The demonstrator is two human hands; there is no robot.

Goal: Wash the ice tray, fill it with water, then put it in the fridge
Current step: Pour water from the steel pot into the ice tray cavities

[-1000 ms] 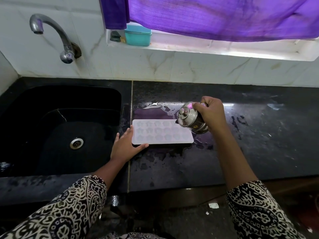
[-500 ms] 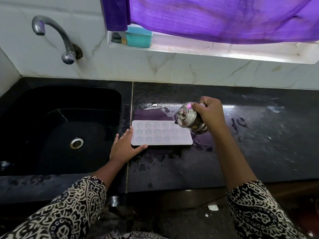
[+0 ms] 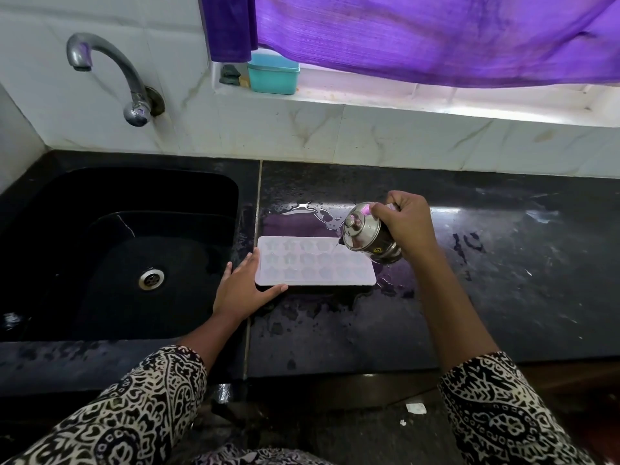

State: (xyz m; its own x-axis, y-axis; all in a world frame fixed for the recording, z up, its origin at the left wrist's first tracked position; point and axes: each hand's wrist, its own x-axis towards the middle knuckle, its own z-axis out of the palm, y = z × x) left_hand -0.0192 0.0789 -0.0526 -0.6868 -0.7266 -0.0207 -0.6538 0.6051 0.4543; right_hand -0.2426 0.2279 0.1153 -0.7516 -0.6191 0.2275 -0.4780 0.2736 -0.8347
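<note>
A white ice tray [image 3: 312,261] with star-shaped cells lies flat on the wet black counter [image 3: 469,297], just right of the sink. My left hand [image 3: 243,290] rests flat against the tray's left front corner, fingers spread. My right hand [image 3: 404,223] grips a small steel lidded jug [image 3: 369,238], tilted with its spout over the tray's right rear corner. A thin stream of water seems to run from the spout to the tray.
A black sink [image 3: 117,250] with a steel drain [image 3: 151,278] sits on the left under a steel tap [image 3: 110,70]. Water is pooled on the counter behind and right of the tray. A teal box [image 3: 273,73] stands on the window ledge under a purple curtain [image 3: 419,35].
The jug and both hands hold nearly the same pose. The view has shifted slightly; the tray has not moved.
</note>
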